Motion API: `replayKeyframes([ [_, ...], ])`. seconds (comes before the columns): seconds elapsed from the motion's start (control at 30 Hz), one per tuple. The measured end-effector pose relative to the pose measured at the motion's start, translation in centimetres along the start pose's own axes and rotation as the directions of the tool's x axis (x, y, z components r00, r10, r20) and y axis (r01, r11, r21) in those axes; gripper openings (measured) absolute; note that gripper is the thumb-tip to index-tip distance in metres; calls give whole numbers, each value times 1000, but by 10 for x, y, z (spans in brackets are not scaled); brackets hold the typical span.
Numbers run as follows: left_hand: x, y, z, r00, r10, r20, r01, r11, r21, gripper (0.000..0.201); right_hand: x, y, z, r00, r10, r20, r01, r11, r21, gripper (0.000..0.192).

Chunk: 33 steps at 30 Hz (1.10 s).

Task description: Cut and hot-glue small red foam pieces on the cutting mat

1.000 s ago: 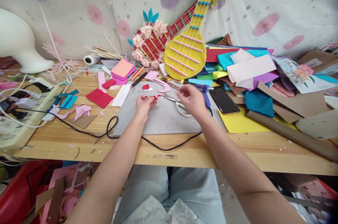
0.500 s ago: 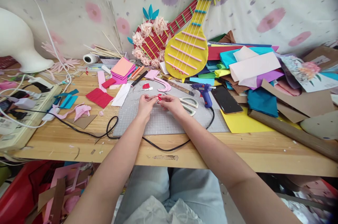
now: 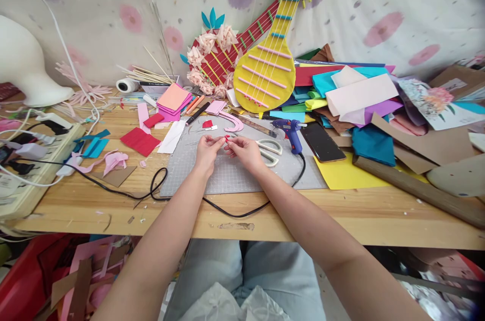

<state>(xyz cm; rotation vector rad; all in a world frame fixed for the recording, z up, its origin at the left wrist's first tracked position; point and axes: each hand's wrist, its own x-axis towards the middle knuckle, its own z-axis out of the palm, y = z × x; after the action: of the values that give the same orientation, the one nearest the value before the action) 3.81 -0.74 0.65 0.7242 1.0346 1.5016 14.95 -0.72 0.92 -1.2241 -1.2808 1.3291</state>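
Left hand (image 3: 207, 150) and right hand (image 3: 244, 150) pinch one small red paper scrap (image 3: 227, 138) over the gridded grey mat (image 3: 235, 175).

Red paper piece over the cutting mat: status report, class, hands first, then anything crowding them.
Left hand and right hand pinch red paper piece together. Held over grey cutting mat. Scissors and glue gun just right, not touching.

Two bare forearms, no sleeves in view; light blue jeans on the lap; no rings or watch visible
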Motion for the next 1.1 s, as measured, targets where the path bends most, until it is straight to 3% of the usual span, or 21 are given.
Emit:
replayKeyframes([
  [0.6, 4, -3, -3, 992, -49, 116, 76, 969, -236, 38, -3, -1, 2, 996, -83, 40, 79, 992, 100, 12],
  [0.7, 6, -4, -3, 994, -32, 106, 58, 967, -248, 40, -3, 4, 3, 990, -135, 28, 135, 991, 22, 13],
  [0.8, 4, -3, -2, 996, -27, 89, 49, 967, -250, 40, -3, 7, 3, 971, -237, 25, 237, 958, -162, 16],
  [0.93, 1, -3, 2, 998, -14, 64, 29, 971, -236, 38, -6, 6, 3, 919, -390, 60, 371, 803, -466, 19],
  [1.1, 2, -6, 3, 998, 4, 69, 10, 977, -211, 39, -10, 3, 4, 895, -436, 98, 398, 679, -616, 19],
])
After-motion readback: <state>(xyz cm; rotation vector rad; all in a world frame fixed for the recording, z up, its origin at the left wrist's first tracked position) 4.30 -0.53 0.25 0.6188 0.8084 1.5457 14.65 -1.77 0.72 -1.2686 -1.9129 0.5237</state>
